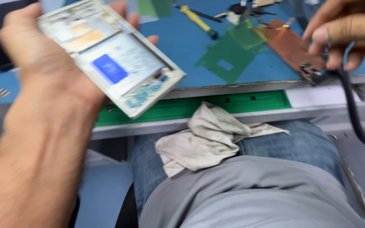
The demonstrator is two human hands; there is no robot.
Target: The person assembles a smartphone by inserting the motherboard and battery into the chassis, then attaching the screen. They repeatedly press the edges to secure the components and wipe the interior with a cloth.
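Up at the left, the left hand [39, 50] gripped an opened phone [110, 57], tilted above the bench edge [216, 89]. Meanwhile the right hand [345, 31] pinched a black cable [353, 112] beside a brown circuit board [290, 46]. A crumpled cloth [210, 137] lay on the lap.

Opened white phone [115, 59], innards exposed, tilted; black cable [353, 109] drooping off bench edge
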